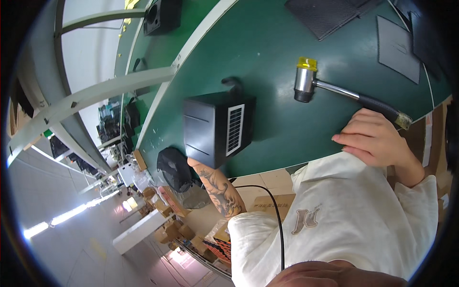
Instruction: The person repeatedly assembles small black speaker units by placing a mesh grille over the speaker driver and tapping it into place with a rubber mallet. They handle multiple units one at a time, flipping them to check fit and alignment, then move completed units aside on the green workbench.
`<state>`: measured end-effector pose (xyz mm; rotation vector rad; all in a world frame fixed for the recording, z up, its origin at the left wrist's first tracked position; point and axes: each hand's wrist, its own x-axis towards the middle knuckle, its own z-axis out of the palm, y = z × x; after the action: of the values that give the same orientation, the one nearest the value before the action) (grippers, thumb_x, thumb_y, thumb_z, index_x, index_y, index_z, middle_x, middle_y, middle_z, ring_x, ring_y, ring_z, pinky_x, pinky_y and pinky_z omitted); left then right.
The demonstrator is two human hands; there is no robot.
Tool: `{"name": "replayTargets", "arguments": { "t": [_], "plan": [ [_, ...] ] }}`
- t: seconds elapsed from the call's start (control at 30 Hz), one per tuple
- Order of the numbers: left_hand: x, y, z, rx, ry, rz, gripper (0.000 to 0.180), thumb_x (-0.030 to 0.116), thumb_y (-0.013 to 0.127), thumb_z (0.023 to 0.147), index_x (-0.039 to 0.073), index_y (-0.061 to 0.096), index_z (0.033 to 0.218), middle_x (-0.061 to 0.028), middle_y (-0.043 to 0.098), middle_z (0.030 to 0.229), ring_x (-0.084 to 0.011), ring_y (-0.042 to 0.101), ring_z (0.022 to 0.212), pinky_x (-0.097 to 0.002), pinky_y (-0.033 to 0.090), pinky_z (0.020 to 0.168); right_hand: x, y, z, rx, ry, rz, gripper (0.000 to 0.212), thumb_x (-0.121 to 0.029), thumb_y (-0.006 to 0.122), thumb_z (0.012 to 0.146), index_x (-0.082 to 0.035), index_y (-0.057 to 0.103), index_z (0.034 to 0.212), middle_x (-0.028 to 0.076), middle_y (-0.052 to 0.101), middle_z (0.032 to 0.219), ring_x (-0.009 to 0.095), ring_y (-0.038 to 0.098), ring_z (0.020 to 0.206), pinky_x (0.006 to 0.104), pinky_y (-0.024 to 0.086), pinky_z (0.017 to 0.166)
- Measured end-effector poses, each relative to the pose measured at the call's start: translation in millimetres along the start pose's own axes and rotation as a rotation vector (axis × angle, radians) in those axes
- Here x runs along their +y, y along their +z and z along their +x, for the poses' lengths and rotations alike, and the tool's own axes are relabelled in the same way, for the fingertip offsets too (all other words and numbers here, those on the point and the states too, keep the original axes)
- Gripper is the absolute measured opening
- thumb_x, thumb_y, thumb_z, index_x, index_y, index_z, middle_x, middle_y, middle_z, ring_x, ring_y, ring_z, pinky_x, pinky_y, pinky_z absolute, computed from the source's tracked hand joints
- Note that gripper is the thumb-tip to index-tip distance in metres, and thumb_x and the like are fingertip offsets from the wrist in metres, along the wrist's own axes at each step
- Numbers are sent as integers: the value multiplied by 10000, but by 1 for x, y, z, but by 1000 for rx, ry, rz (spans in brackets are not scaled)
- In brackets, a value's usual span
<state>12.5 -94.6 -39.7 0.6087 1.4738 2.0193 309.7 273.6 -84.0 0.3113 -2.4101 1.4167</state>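
Observation:
A black box-shaped case (198, 126) with a white striped label on its side stands on the green table, near the front edge. My left hand (192, 162) is at the case's near lower corner; its fingers are hidden behind the case, so their grip does not show. A dark curved piece (233, 83) sticks out at the far side of the case. My right hand (370, 136) rests by the table edge with loosely bent fingers, holding nothing visible. Just beyond it lies a mallet (305, 85) with a yellow face, a black face and a black grip.
Dark textured sheets (321, 19) and a grey zigzag-edged cloth (398, 48) lie at the far right. A pale metal frame (119, 82) crosses the left side. Beyond it sits a black speaker-like box (162, 16). A black mesh bag (174, 170) is left of my forearm.

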Motion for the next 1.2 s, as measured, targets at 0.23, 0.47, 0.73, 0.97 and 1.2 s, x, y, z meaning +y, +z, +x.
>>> {"name": "replayTargets", "arguments": {
  "t": [0.23,0.47,0.73,0.97,1.2],
  "plan": [
    [51,101,-2,-44,96,1271,1240,390,890,709,9,175,1649,-309,352,1606,-399,431,1449,-463,335,1189,0,-3,4,-38,31,16,325,-47,801,765,5,747,1081,112,702,922,279,657,801,393,515,741],
    [23,131,-44,-336,537,1730,696,245,770,899,281,468,1524,-164,432,1553,-341,488,1339,-599,442,1114,1,-8,-4,103,-19,134,300,22,774,780,19,735,1077,123,698,921,287,660,801,365,520,737],
    [-47,78,-68,-204,957,1638,586,310,586,1045,443,344,1561,72,467,1447,-296,401,1356,-604,428,1156,-6,-20,19,127,219,-380,426,11,753,814,-28,687,1234,133,632,1226,313,628,1031,382,516,856],
    [-34,86,-54,-243,913,1635,1053,113,860,773,204,232,1613,-96,382,1416,-395,412,1298,-692,435,1109,-3,-4,26,52,277,-492,537,3,739,821,-68,640,1344,131,607,1242,321,612,1073,394,505,921],
    [-31,76,-61,-268,857,1542,599,81,644,934,295,438,1454,0,510,1364,-335,437,1299,-650,417,1144,-2,0,29,79,242,-560,524,2,730,835,-90,644,1343,112,614,1187,301,613,1026,393,507,871]
  ]
}}
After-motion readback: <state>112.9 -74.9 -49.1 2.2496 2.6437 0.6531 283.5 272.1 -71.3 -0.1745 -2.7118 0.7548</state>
